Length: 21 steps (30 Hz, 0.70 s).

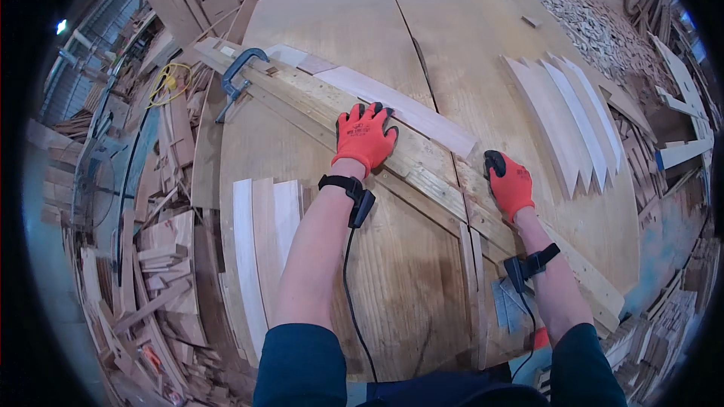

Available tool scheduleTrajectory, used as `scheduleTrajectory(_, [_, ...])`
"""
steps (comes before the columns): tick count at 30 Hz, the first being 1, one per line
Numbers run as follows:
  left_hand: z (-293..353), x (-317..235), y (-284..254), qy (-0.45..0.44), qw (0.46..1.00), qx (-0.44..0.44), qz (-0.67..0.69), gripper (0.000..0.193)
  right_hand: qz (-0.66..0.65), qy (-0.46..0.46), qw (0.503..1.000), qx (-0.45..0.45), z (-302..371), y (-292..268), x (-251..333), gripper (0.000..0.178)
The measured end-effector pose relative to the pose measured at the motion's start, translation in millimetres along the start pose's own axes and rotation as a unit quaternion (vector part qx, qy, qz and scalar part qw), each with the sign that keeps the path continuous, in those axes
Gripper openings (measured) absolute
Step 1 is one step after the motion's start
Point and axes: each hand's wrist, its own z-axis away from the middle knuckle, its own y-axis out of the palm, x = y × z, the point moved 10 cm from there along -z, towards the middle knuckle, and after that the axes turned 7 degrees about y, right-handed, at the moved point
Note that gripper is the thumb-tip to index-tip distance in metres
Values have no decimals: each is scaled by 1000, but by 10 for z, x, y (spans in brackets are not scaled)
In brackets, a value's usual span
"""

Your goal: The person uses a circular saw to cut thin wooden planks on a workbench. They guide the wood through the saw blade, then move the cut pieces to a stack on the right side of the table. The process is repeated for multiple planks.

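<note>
My left hand [366,136], in a red glove with black fingertips, lies with fingers spread on a long wooden beam [422,162]. Its fingertips reach the near edge of a pale wooden board [411,109] lying along the beam's far side. My right hand [510,182], gloved alike, is closed just right of that board's end, above the worktable [460,53]. Whatever its curled fingers hold, if anything, is hidden. A blue-grey C-clamp [240,75] grips the beam's far left end.
Pale wood strips with pointed ends [562,120] lie at the right, and several more strips [264,234] at the left. A metal square [507,305] rests near the right forearm. A dark gap crosses the tabletop. Wood offcuts [166,279] surround the table.
</note>
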Motion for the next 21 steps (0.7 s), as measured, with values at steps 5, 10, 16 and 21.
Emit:
scheduleTrajectory(5, [-545,199,-34,3,1000,-4,-9,60,16,6,1000,-11,-556,50,165,32])
scheduleTrajectory(10, [-1000,397,-54,4,1000,1,4,59,11,6,1000,-8,-1031,172,251,32])
scheduleTrajectory(16, [-1345,571,-105,6,1000,-9,-3,59,5,-1,1000,-12,-1393,232,392,32])
scheduleTrajectory(21, [-1528,542,-142,20,999,-24,-7,57,-18,-8,999,-30,-1557,220,359,34])
